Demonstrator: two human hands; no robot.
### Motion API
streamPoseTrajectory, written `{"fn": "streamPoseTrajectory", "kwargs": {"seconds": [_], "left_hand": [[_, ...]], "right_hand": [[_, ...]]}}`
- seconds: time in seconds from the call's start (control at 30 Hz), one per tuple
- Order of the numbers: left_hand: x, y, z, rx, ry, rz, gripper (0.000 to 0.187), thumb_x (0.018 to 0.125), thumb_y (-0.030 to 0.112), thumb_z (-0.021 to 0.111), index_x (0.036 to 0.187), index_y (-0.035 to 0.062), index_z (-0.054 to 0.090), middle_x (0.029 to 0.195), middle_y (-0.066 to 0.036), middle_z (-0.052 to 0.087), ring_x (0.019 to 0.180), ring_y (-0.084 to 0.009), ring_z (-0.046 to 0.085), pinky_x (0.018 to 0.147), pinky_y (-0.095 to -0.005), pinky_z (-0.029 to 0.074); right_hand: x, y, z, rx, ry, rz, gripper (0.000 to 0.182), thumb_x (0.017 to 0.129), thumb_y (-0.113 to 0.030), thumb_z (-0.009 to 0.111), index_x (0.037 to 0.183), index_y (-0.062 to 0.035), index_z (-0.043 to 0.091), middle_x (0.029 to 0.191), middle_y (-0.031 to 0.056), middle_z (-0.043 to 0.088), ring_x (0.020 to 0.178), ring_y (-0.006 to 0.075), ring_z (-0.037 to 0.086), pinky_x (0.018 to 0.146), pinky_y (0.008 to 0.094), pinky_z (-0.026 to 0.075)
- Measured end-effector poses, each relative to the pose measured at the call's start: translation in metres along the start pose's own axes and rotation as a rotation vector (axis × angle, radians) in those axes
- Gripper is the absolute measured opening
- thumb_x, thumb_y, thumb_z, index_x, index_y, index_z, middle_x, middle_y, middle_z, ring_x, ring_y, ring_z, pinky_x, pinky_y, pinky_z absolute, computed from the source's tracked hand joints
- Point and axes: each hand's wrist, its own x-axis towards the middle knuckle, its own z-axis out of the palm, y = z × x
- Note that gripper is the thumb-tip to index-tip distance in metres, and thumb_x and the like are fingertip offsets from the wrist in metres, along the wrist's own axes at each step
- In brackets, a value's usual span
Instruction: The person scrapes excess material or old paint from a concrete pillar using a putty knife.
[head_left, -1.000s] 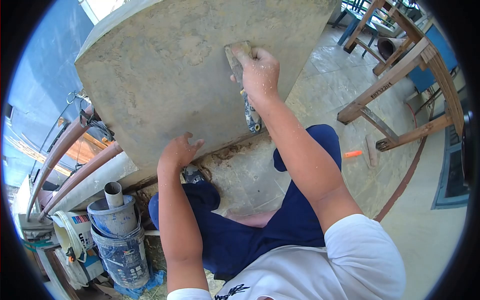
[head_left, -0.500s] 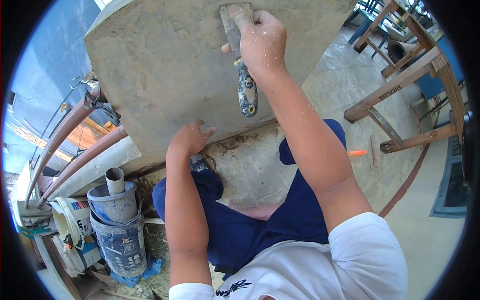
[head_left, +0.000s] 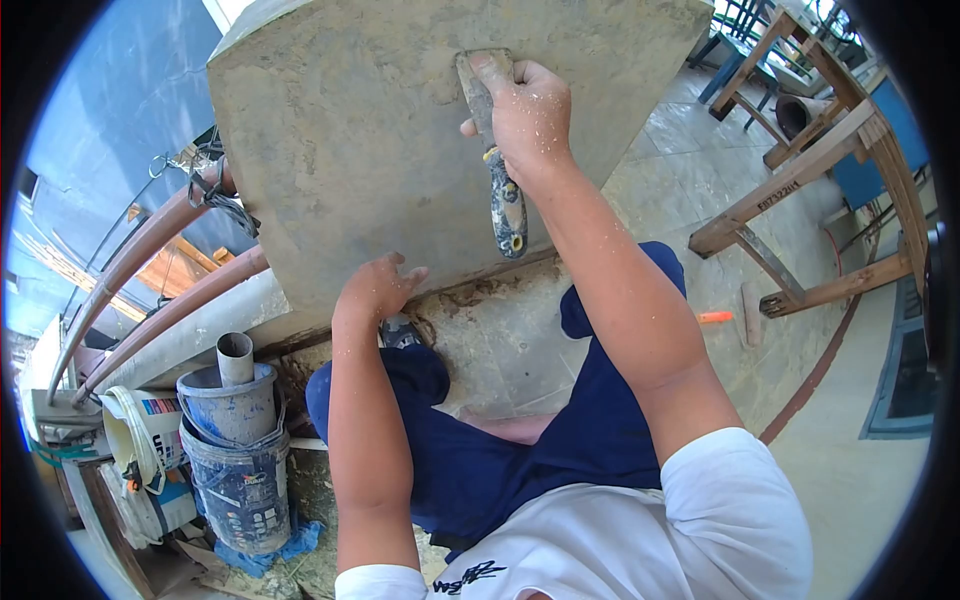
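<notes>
- The right hand (head_left: pixel 525 110), clenched round a putty knife (head_left: pixel 495 150), has come down a little on the plastered wall (head_left: pixel 370 130) since half a second ago; its blade lies flat on the plaster.
- The left hand (head_left: pixel 375 290) stays pressed, fingers loose and holding nothing, near the wall's foot.
- Stacked buckets (head_left: pixel 235 455) (lettering too small to read) stand at left; a wooden trestle (head_left: pixel 800 180) bears unclear stencilled characters.

R hand (head_left: pixel 528 112) — scraper (head_left: pixel 492 150) on slab (head_left: pixel 350 130)
</notes>
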Motion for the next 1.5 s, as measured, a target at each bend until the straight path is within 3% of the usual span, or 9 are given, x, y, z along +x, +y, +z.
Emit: {"fn": "streamPoseTrajectory", "kwargs": {"seconds": [0.4,0.47,0.7,0.77,0.83,1.0,1.23,1.3,1.5], "left_hand": [[0.005,0.013,-0.002,-0.008,-0.051,-0.011,0.062,0.087,0.048,0.053,0.126,0.0000,0.052,0.119,-0.022,0.058,0.115,-0.0354,0.053,0.097,-0.0426,0.042],[0.004,0.014,0.002,-0.012,-0.038,0.010,0.062,0.087,0.049,0.052,0.126,0.0005,0.052,0.121,-0.022,0.057,0.116,-0.0354,0.053,0.097,-0.0425,0.042],[0.008,0.015,-0.003,0.008,-0.068,-0.014,0.062,0.087,0.049,0.053,0.126,0.0008,0.052,0.124,-0.022,0.056,0.117,-0.0348,0.052,0.098,-0.0425,0.041],[0.008,0.015,-0.002,-0.014,-0.056,0.006,0.062,0.087,0.049,0.052,0.127,0.0008,0.052,0.124,-0.022,0.055,0.118,-0.0352,0.051,0.098,-0.0425,0.041],[0.001,0.017,0.001,-0.023,-0.074,-0.001,0.063,0.087,0.049,0.052,0.127,0.0007,0.052,0.124,-0.022,0.056,0.118,-0.0351,0.051,0.098,-0.0424,0.041],[0.002,0.008,-0.008,-0.008,-0.058,-0.005,0.063,0.087,0.050,0.052,0.127,0.0004,0.051,0.124,-0.021,0.055,0.118,-0.0350,0.050,0.098,-0.0422,0.041],[-0.008,-0.003,-0.001,-0.044,-0.052,-0.020,0.063,0.088,0.050,0.052,0.126,0.0004,0.052,0.123,-0.022,0.056,0.117,-0.0352,0.052,0.098,-0.0421,0.041],[-0.006,-0.006,-0.006,-0.036,-0.026,-0.018,0.063,0.088,0.050,0.052,0.126,0.0004,0.052,0.122,-0.023,0.056,0.117,-0.0351,0.052,0.098,-0.0418,0.041],[-0.010,-0.021,0.001,-0.108,0.030,-0.045,0.064,0.086,0.051,0.055,0.124,0.0001,0.054,0.117,-0.025,0.059,0.114,-0.0355,0.054,0.096,-0.0400,0.042]], "right_hand": [[-0.002,-0.019,0.018,0.043,-0.065,-0.018,0.032,0.085,-0.026,0.068,0.073,0.0005,0.055,0.063,0.0093,0.059,0.045,0.0180,0.061,0.037,0.0274,0.044],[0.000,-0.025,0.027,0.151,-0.041,-0.123,0.033,0.085,-0.021,0.067,0.066,-0.0003,0.049,0.058,0.0112,0.057,0.045,0.0212,0.063,0.032,0.0289,0.041],[-0.008,-0.013,0.032,-0.012,-0.058,0.003,0.031,0.085,-0.024,0.067,0.071,0.0013,0.056,0.064,0.0114,0.060,0.046,0.0182,0.060,0.038,0.0269,0.043],[-0.002,-0.039,0.047,0.173,-0.090,-0.178,0.030,0.085,-0.023,0.067,0.072,0.0020,0.056,0.064,0.0115,0.060,0.046,0.0190,0.061,0.038,0.0278,0.044],[-0.007,-0.035,0.049,0.228,-0.078,-0.169,0.029,0.085,-0.020,0.067,0.071,0.0019,0.055,0.064,0.0121,0.060,0.046,0.0195,0.061,0.036,0.0279,0.044],[-0.030,0.016,0.049,-0.081,-0.076,0.015,0.031,0.085,-0.023,0.068,0.069,0.0001,0.053,0.061,0.0106,0.059,0.047,0.0186,0.062,0.035,0.0282,0.043],[-0.029,-0.017,0.068,0.105,-0.078,-0.119,0.034,0.083,-0.020,0.067,0.062,0.0004,0.049,0.057,0.0129,0.058,0.041,0.0202,0.061,0.032,0.0294,0.044],[-0.034,0.006,0.062,-0.071,-0.090,0.008,0.033,0.085,-0.025,0.068,0.070,0.0006,0.055,0.063,0.0112,0.060,0.045,0.0181,0.061,0.037,0.0278,0.044],[-0.030,-0.028,0.077,0.085,-0.110,-0.059,0.031,0.083,-0.023,0.069,0.069,0.0007,0.055,0.062,0.0111,0.060,0.044,0.0192,0.060,0.036,0.0284,0.045]]}}
